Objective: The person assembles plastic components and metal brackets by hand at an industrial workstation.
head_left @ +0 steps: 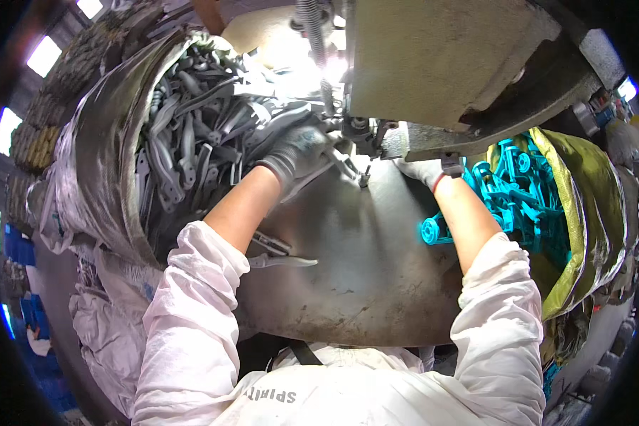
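In the head view, the left hand (302, 150), covered by a grey glove, is held at the head of a machine (433, 64), its back turned up. A slim grey metal part (309, 182) is seen just beside it; whether it is gripped cannot be told, as the fingers are mostly hidden. The right hand (424, 171), also gloved, is partly covered by the machine's lower arm, so its grip cannot be told either. Between the hands, a small metal fitting (363, 177) is seen above the worktop (348, 298). By the left forearm, a loose grey lever (284, 262) is laid on the metal surface. On the left, a wide sack (106, 156) is filled with grey levers (184, 135); on the right, teal parts (515, 188) are held in a yellow-green sack (582, 206).
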